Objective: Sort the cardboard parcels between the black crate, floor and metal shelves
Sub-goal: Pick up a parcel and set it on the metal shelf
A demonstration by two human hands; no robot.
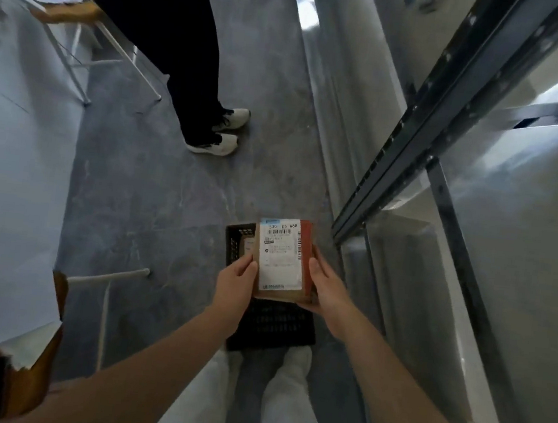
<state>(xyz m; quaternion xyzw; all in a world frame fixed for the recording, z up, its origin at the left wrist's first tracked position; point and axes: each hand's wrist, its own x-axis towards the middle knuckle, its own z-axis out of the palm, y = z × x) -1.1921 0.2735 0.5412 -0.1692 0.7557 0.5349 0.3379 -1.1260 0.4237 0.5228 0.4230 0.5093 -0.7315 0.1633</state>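
Grey floor (141,197), aisle. Left hand (234,282) and right hand (326,290) grip cardboard parcel (281,256) by its side edges, label up, above black crate (275,328) at 6 o'clock. Second parcel (248,244) inside crate. Metal shelves (417,122) at 2 o'clock; another person's shoes (215,144) at 11 o'clock.
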